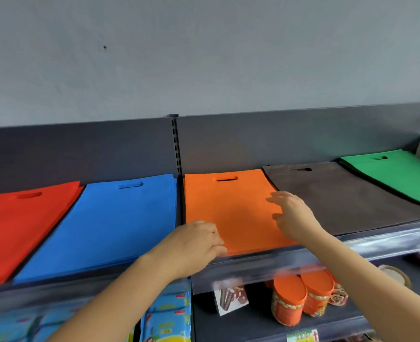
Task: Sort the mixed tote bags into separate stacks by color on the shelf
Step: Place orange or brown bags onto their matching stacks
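Both forearms reach up and forward from the bottom of the view to the top shelf (pixel 366 243). The left hand (pixel 195 244) lies knuckles up at the near left corner of the orange tote bag stack (pixel 231 206). Its fingers (pixel 217 245) are bunched together and curled down over the stack's front edge, gripping that corner. The thumb is hidden beneath the hand.

The right hand (pixel 294 215) is held palm down over the right side of the same stack, its wrist crossing the stack's right edge. Its fingers are loosely spread and only slightly bent, holding nothing, their tips pointing left across the orange fabric. Whether they touch the top bag or hang just above it cannot be told.

The orange stack lies flat with its cut-out handle towards the back panel, between the two hands. Just to its left, past the slotted upright, lies the blue stack (pixel 105 223), and beyond that the red stack (pixel 19 225). To its right, touching or slightly overlapping it, is the dark grey stack (pixel 347 198), then the green stack (pixel 401 174).

On the shelf below stand orange-lidded jars (pixel 290 299) and blue packets (pixel 167 314).
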Demonstrator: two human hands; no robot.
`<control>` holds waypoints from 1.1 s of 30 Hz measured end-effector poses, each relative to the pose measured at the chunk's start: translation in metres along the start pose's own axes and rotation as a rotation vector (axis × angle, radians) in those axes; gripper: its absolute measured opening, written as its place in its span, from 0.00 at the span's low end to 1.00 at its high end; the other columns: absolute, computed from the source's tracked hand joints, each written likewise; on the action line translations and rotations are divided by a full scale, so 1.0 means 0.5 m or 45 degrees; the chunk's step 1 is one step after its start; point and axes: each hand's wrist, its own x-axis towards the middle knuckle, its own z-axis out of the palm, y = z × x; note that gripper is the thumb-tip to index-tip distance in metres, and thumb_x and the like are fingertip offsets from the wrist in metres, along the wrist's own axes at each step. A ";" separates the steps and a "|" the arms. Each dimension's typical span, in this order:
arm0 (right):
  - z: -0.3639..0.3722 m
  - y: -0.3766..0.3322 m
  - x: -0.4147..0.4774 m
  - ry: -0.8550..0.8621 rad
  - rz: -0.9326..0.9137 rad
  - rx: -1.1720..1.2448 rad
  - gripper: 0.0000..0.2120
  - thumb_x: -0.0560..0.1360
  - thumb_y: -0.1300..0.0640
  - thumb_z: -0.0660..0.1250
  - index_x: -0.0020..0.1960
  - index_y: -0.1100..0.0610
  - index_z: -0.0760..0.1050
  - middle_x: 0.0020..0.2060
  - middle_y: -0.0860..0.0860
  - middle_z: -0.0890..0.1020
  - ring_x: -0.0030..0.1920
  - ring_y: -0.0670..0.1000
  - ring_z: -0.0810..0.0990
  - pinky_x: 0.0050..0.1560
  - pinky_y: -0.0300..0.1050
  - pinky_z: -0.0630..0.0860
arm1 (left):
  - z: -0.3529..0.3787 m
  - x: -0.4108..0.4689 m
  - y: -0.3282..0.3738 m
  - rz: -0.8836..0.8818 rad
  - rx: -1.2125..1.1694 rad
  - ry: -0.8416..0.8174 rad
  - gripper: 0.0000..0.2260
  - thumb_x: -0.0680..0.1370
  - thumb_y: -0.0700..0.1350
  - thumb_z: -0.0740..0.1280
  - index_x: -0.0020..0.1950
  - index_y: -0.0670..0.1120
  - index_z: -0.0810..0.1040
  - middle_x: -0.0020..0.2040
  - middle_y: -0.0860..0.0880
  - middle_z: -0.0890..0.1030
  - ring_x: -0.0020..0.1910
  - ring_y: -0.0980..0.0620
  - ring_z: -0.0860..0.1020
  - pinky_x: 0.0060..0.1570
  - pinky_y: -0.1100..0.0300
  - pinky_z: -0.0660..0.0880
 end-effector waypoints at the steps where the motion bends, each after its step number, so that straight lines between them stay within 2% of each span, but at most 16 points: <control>1: 0.004 -0.008 0.001 -0.047 -0.052 0.069 0.22 0.76 0.63 0.63 0.69 0.55 0.69 0.70 0.51 0.69 0.70 0.53 0.67 0.65 0.45 0.66 | -0.002 -0.001 0.006 -0.022 -0.006 -0.001 0.17 0.81 0.55 0.54 0.64 0.52 0.76 0.60 0.56 0.74 0.60 0.58 0.69 0.61 0.58 0.68; 5: 0.021 -0.025 0.007 -0.260 -0.123 -0.006 0.16 0.77 0.56 0.62 0.64 0.55 0.75 0.63 0.55 0.76 0.63 0.57 0.74 0.61 0.47 0.71 | -0.018 -0.023 0.020 -0.120 0.014 0.012 0.16 0.82 0.53 0.54 0.64 0.52 0.76 0.63 0.57 0.74 0.63 0.58 0.68 0.62 0.56 0.69; 9: 0.022 -0.056 0.017 -0.210 -0.156 -0.024 0.17 0.76 0.56 0.63 0.65 0.54 0.74 0.64 0.55 0.76 0.62 0.58 0.74 0.59 0.47 0.72 | -0.042 -0.097 -0.014 -0.301 0.076 0.145 0.15 0.82 0.53 0.54 0.64 0.55 0.75 0.63 0.61 0.73 0.63 0.59 0.68 0.60 0.56 0.70; 12: 0.032 -0.136 0.013 -0.157 -0.295 0.080 0.18 0.77 0.56 0.64 0.66 0.54 0.72 0.65 0.53 0.75 0.63 0.56 0.74 0.60 0.47 0.72 | -0.063 -0.191 -0.072 -0.479 0.159 0.225 0.15 0.81 0.53 0.55 0.65 0.56 0.74 0.64 0.61 0.73 0.64 0.59 0.68 0.60 0.54 0.70; 18: 0.088 -0.370 -0.034 -0.202 -0.643 0.209 0.18 0.79 0.56 0.62 0.68 0.56 0.70 0.68 0.52 0.72 0.66 0.53 0.72 0.64 0.46 0.68 | -0.102 -0.425 -0.183 -0.780 0.278 0.390 0.13 0.80 0.53 0.59 0.64 0.56 0.75 0.63 0.61 0.75 0.63 0.56 0.71 0.58 0.59 0.70; 22: 0.136 -0.534 -0.082 -0.250 -0.831 0.251 0.18 0.79 0.55 0.61 0.69 0.55 0.70 0.68 0.50 0.71 0.69 0.52 0.68 0.65 0.43 0.65 | -0.123 -0.591 -0.253 -0.927 0.297 0.434 0.15 0.81 0.53 0.57 0.66 0.55 0.74 0.64 0.60 0.74 0.64 0.57 0.70 0.61 0.59 0.69; 27: 0.202 -0.764 -0.138 -0.260 -0.956 0.291 0.18 0.78 0.55 0.62 0.68 0.56 0.71 0.67 0.51 0.73 0.67 0.51 0.70 0.65 0.42 0.65 | -0.152 -0.796 -0.378 -1.081 0.322 0.522 0.16 0.81 0.54 0.57 0.68 0.56 0.71 0.66 0.60 0.72 0.67 0.60 0.67 0.62 0.61 0.68; 33: 0.270 -1.018 -0.195 -0.253 -1.079 0.319 0.18 0.78 0.55 0.64 0.67 0.56 0.72 0.66 0.51 0.75 0.67 0.51 0.71 0.66 0.40 0.62 | -0.190 -0.994 -0.527 -1.223 0.348 0.565 0.19 0.80 0.54 0.58 0.71 0.53 0.68 0.68 0.55 0.72 0.68 0.56 0.67 0.62 0.58 0.69</control>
